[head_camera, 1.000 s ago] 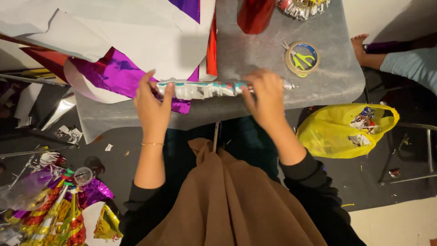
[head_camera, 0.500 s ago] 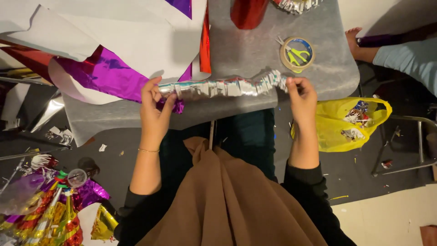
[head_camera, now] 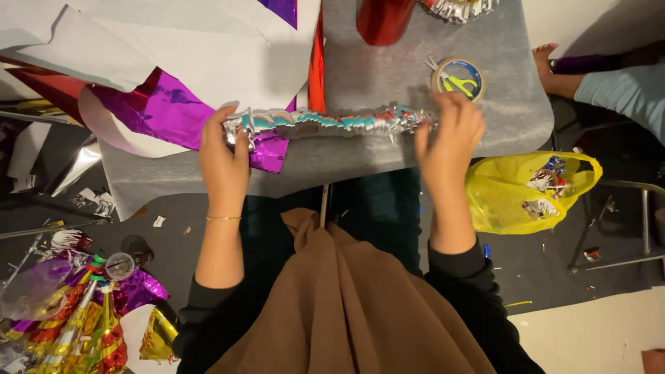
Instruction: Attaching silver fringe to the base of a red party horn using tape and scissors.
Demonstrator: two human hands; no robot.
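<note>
A long silver and teal foil fringe strip (head_camera: 325,123) lies stretched across the grey table (head_camera: 388,76). My left hand (head_camera: 225,156) pinches its left end, next to a purple foil sheet (head_camera: 163,111). My right hand (head_camera: 450,131) grips the strip's right end, just below a roll of tape (head_camera: 458,76) with yellow-green scissors lying on it. Both hands hold the strip taut along the table's near edge.
White paper sheets (head_camera: 173,48) and a red foil strip (head_camera: 316,62) cover the table's left. A red foil roll (head_camera: 384,19) stands at the back. A yellow plastic bag (head_camera: 526,190) hangs at the right. Another person's foot and sleeve (head_camera: 609,79) are at far right. Foil decorations (head_camera: 69,325) lie on the floor.
My right hand moved right along the strip, pulling the bunched foil out to full length. My left hand stayed on the left end.
</note>
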